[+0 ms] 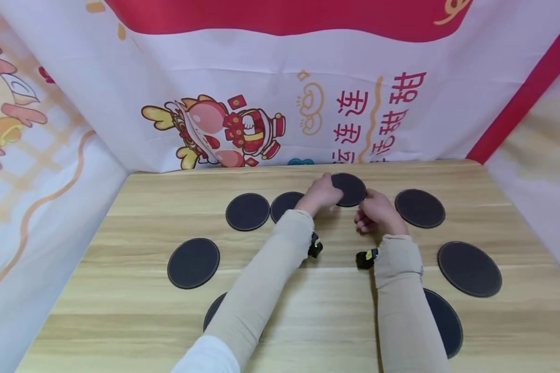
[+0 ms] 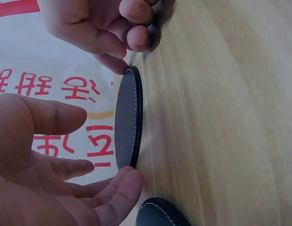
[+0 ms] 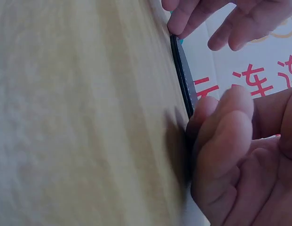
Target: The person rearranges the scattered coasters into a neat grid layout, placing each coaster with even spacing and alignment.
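A round black coaster (image 1: 352, 187) with pale stitching round its rim lies at the far side of the table between both hands. My left hand (image 1: 324, 194) reaches its left edge; in the left wrist view those fingers (image 2: 129, 183) are fairly straight, tips right at the rim, with the thumb held apart. From the other side my right hand (image 1: 379, 211) touches the right edge with an extended fingertip, its other fingers loosely bent. Seen edge-on in the right wrist view, the coaster (image 3: 182, 77) shows two dark layers. Another coaster (image 1: 284, 203) is partly hidden behind the left hand.
Several more black coasters lie spread in an arc on the wood-grain table (image 1: 326, 321), among them a left one (image 1: 193, 263) and a right one (image 1: 469, 269). Two are partly covered by the forearms. A printed cloth (image 1: 242, 57) hangs along the table's back edge.
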Tool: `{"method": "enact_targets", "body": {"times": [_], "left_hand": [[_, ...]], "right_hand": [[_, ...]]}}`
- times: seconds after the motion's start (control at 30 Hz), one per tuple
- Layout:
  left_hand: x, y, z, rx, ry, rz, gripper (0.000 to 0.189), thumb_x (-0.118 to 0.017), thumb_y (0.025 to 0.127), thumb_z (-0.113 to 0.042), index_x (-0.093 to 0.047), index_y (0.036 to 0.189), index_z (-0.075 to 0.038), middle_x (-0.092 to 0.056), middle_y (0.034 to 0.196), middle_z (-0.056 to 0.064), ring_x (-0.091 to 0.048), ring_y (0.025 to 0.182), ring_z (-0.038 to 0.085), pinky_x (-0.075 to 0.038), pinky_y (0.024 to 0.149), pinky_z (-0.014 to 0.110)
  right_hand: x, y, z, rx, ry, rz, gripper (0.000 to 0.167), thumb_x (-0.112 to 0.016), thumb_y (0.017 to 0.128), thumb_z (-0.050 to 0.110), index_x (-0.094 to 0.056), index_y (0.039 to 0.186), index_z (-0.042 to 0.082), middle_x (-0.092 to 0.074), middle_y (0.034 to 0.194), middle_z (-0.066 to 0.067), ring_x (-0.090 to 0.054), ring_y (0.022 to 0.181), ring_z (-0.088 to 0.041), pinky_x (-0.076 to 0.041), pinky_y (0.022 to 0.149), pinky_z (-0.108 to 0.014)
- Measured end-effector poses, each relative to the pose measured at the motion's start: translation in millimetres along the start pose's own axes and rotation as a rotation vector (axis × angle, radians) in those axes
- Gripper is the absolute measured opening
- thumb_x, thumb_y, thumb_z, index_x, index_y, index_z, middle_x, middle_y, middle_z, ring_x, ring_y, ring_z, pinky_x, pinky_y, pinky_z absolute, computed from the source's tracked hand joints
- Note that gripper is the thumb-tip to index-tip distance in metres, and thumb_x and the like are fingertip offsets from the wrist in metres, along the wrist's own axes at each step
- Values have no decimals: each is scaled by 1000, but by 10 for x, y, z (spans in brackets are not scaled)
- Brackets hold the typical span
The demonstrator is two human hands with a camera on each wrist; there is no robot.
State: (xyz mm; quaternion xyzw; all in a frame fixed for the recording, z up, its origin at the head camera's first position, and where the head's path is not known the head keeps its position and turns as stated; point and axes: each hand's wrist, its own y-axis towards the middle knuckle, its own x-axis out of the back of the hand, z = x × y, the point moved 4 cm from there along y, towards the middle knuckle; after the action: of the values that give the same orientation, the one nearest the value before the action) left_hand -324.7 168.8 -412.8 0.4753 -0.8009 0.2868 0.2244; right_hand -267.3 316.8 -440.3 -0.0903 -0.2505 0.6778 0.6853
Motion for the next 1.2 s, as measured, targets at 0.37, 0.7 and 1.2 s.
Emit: {"method": "enact_targets", "body": {"times": [0.37, 0.7, 1.2], "left_hand": [[41, -50, -9, -13, -153, -76, 60, -50, 96, -8, -39, 155, -10, -40, 154, 16, -39, 139, 28, -36, 110, 41], [189, -155, -40, -68, -438, -260, 44, -60, 94, 4, -61, 138, -2, -65, 124, 11, -60, 112, 19, -50, 91, 30], [377, -721, 128, -145, -612, -121, 49, -63, 97, 0, -57, 144, -10, -61, 68, 10, -62, 61, 17, -56, 67, 32]], "right_hand": [[20, -29, 57, 36, 69, -141, 52, -41, 106, 11, -20, 150, -4, -59, 75, -12, -62, 52, -18, -57, 54, -35], [147, -166, 129, 169, 255, -157, 21, -48, 107, 13, -31, 116, 6, -56, 70, -5, -53, 51, -10, -48, 48, -25], [157, -554, 319, 310, 109, 146, 54, -49, 107, 15, -22, 155, 11, -62, 73, -10, -54, 56, -15, -49, 52, -29]]}}
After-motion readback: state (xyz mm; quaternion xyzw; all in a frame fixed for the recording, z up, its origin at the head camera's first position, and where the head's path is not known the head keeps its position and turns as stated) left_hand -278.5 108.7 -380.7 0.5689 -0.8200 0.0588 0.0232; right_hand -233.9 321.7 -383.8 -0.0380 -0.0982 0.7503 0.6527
